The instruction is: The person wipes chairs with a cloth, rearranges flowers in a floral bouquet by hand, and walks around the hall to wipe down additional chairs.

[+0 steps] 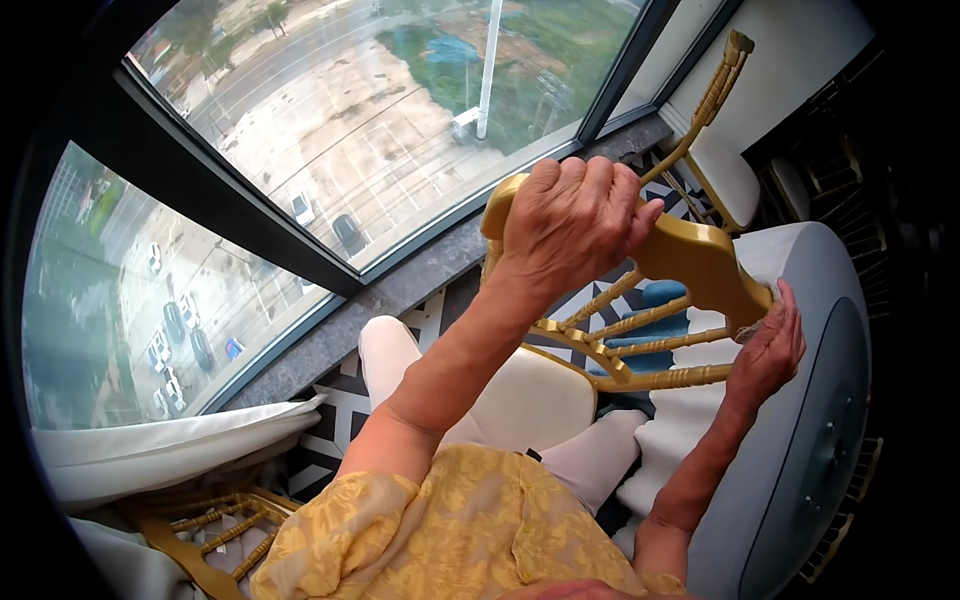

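Observation:
A gold chair (690, 250) with turned spindles and a white seat (530, 400) stands in front of my body, its seat between my legs. My left hand (575, 215) is wrapped over the top rail of its backrest, fingers curled round the edge. At the right end of the same rail, my right hand (770, 345) presses a pale cloth (758, 318) against the gold wood; only a small part of the cloth shows. Blue items (650, 315) are visible behind the spindles.
A round table (780, 270) with a white cloth and a grey-blue top is at the right. Large windows (380, 120) rise at the left and front. Another gold chair (720, 170) stands at the back right, one more (200, 540) at the lower left, beside a white curtain (170, 460).

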Demonstrator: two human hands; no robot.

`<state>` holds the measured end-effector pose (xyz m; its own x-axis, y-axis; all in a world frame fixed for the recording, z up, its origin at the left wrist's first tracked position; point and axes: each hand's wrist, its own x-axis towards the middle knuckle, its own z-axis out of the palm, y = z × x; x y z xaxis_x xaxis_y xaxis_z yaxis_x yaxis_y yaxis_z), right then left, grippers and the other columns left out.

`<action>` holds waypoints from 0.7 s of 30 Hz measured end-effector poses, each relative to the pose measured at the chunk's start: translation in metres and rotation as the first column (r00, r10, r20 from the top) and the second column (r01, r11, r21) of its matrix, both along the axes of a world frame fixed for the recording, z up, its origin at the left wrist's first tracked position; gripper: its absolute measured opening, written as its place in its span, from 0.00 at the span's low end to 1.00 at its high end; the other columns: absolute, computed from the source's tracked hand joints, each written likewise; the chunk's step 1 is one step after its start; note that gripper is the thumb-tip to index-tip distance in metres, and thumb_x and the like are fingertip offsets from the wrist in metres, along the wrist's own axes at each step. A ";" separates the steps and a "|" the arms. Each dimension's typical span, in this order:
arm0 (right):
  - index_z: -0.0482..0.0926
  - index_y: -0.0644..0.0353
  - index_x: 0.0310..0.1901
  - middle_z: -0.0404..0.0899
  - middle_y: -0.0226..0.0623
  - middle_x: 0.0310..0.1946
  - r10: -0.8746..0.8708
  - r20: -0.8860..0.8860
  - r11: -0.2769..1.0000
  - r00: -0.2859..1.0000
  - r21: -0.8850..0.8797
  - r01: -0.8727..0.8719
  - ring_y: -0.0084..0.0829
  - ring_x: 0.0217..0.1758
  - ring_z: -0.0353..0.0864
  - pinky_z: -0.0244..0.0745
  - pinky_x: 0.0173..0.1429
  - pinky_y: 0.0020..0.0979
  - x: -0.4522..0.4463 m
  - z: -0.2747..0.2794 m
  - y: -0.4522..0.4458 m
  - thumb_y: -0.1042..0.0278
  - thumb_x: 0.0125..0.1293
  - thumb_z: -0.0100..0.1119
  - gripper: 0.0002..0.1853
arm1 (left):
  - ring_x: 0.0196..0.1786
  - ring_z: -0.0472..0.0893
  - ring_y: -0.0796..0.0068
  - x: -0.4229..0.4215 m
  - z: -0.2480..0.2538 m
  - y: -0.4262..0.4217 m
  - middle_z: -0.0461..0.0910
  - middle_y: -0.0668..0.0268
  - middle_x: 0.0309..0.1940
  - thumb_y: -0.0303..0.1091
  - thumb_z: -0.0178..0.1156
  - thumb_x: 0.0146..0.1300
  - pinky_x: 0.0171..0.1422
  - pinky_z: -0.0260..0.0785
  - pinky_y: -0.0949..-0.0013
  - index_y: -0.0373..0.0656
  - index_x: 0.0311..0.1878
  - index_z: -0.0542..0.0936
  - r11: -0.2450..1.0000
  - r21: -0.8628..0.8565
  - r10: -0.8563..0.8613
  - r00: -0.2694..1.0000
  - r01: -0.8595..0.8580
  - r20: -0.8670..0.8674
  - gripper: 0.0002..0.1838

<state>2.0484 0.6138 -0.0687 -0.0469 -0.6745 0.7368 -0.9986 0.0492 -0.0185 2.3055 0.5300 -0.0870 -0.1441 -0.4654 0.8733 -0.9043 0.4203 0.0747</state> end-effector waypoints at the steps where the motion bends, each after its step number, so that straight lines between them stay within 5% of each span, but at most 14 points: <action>1: 0.79 0.56 0.51 0.83 0.35 0.46 -0.004 0.012 1.000 1.000 0.015 0.004 0.39 0.51 0.79 0.66 0.62 0.42 0.009 0.000 -0.008 0.60 0.78 0.39 0.17 | 0.25 0.71 0.74 0.001 0.002 0.002 0.69 0.71 0.21 0.53 0.56 0.64 0.33 0.57 0.69 0.46 0.33 0.77 1.000 0.012 -0.020 1.000 0.021 -0.004 0.18; 5: 0.79 0.55 0.50 0.81 0.35 0.46 0.049 -0.073 0.993 0.996 0.111 -0.041 0.38 0.50 0.78 0.63 0.63 0.43 0.058 0.000 -0.034 0.58 0.77 0.41 0.16 | 0.25 0.70 0.73 0.005 0.005 0.005 0.69 0.70 0.22 0.62 0.48 0.67 0.33 0.56 0.68 0.44 0.45 0.79 0.999 0.033 -0.037 0.999 0.037 0.004 0.28; 8: 0.77 0.54 0.51 0.79 0.35 0.44 0.218 0.147 0.975 0.965 0.010 -0.222 0.36 0.49 0.78 0.60 0.64 0.43 0.094 0.004 -0.049 0.53 0.75 0.44 0.16 | 0.25 0.69 0.73 0.004 0.001 0.004 0.70 0.70 0.23 0.65 0.45 0.67 0.33 0.56 0.68 0.43 0.53 0.78 1.000 0.025 -0.019 1.000 0.018 0.013 0.33; 10: 0.75 0.54 0.50 0.77 0.33 0.42 0.343 -0.117 0.935 0.932 0.141 -0.326 0.35 0.49 0.77 0.61 0.62 0.42 0.111 0.014 -0.052 0.52 0.71 0.51 0.16 | 0.25 0.69 0.73 0.005 -0.001 0.001 0.70 0.70 0.23 0.67 0.43 0.66 0.33 0.56 0.68 0.43 0.54 0.78 1.000 0.008 -0.022 1.000 0.022 0.021 0.35; 16: 0.75 0.53 0.47 0.76 0.32 0.39 0.453 -0.192 0.885 0.870 0.214 -0.414 0.31 0.49 0.77 0.64 0.60 0.42 0.104 0.019 -0.050 0.57 0.64 0.61 0.15 | 0.25 0.69 0.72 0.009 -0.001 0.004 0.70 0.69 0.23 0.71 0.39 0.65 0.33 0.56 0.68 0.42 0.55 0.78 0.998 0.011 -0.060 0.996 0.059 0.062 0.40; 21: 0.72 0.54 0.52 0.76 0.35 0.44 0.170 -0.251 0.940 0.953 0.332 -0.080 0.36 0.52 0.77 0.60 0.69 0.47 0.035 0.021 -0.028 0.60 0.71 0.55 0.13 | 0.25 0.68 0.73 0.009 -0.001 0.005 0.68 0.68 0.21 0.75 0.35 0.63 0.35 0.56 0.68 0.38 0.48 0.79 0.999 0.008 -0.047 0.996 0.047 0.070 0.44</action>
<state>2.0834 0.5855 -0.0478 0.2248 -0.8602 0.4577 -0.9610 -0.1180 0.2501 2.3147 0.5347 -0.0876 -0.2270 -0.4624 0.8571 -0.8866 0.4623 0.0146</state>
